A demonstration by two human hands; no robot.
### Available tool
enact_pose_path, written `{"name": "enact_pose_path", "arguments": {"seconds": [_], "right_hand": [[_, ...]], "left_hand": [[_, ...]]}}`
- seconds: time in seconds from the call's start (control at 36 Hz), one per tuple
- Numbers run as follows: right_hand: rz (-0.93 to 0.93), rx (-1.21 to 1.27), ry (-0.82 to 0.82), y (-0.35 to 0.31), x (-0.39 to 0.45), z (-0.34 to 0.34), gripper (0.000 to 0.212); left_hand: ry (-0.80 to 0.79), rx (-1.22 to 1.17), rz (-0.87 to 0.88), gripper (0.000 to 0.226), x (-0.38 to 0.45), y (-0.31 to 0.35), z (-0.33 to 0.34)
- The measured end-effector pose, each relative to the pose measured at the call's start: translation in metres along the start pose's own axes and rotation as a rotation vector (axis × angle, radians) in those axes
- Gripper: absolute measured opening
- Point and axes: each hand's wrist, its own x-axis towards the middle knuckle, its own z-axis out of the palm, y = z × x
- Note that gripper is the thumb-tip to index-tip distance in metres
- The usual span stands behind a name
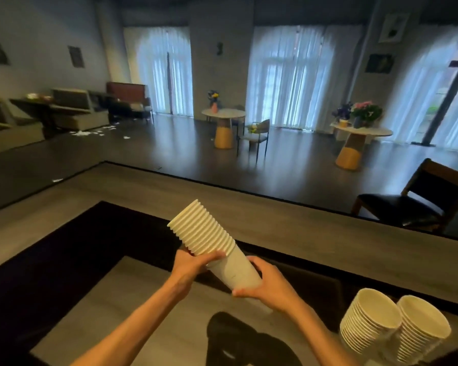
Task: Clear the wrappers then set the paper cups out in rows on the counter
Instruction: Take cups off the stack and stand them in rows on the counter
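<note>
I hold a tilted stack of white paper cups (204,229) over the counter (288,223), rims pointing up and to the left. My left hand (193,262) grips the stack near its lowest rims. My right hand (262,282) curls round the base of the bottom cup (236,270), which sticks out of the stack. Two more stacks of white cups (373,326) (421,334) lie at the lower right with their open mouths facing me. No wrapper shows on any stack.
The counter's raised grey ledge runs from the left to the far right, with a lower grey surface (132,307) and a black border (72,249) below it. A dark object (238,342) lies near me. A dark chair (418,202) stands beyond the counter.
</note>
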Motion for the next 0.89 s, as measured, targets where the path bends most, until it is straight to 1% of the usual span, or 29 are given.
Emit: {"name": "enact_pose_path", "arguments": {"seconds": [0.06,0.14,0.19,0.25,0.33,0.44,0.47,0.56,0.64,0.67,0.78,0.89], "right_hand": [[-0.043,-0.026,0.002,-0.018,0.015,0.01,0.084],[-0.106,-0.072,0.008,-0.054,0.052,0.041,0.087],[-0.126,-0.094,0.012,-0.082,0.078,0.062,0.093],[-0.159,-0.112,0.019,-0.111,0.103,0.082,0.096],[-0.22,-0.119,0.011,-0.157,0.136,0.103,0.088],[-0.316,-0.184,0.047,-0.206,0.178,0.121,0.083],[-0.343,-0.21,0.064,-0.217,0.188,0.125,0.081],[-0.434,-0.278,0.131,-0.249,0.215,0.129,0.076],[-0.524,-0.298,0.215,-0.275,0.243,0.133,0.071],[-0.554,-0.306,0.243,-0.283,0.254,0.135,0.07],[-0.617,-0.31,0.316,-0.301,0.293,0.147,0.069],[-0.616,-0.267,0.352,-0.308,0.331,0.158,0.072]], "left_hand": [[0.052,-0.015,0.02,0.121,0.006,0.008,-0.021],[0.14,-0.007,0.075,0.108,0.02,0.025,-0.071],[0.187,0.011,0.126,0.094,0.032,0.039,-0.105],[0.235,0.018,0.166,0.09,0.043,0.055,-0.14],[0.301,0.022,0.198,0.087,0.063,0.079,-0.186],[0.344,-0.021,0.165,0.062,0.086,0.11,-0.232],[0.359,-0.039,0.149,0.06,0.092,0.118,-0.242],[0.406,-0.099,0.126,0.062,0.111,0.138,-0.265],[0.459,-0.172,0.133,0.041,0.129,0.155,-0.281],[0.492,-0.196,0.149,0.038,0.137,0.16,-0.288],[0.583,-0.315,0.162,0.049,0.153,0.175,-0.318],[0.659,-0.416,0.179,0.077,0.167,0.188,-0.355]]}}
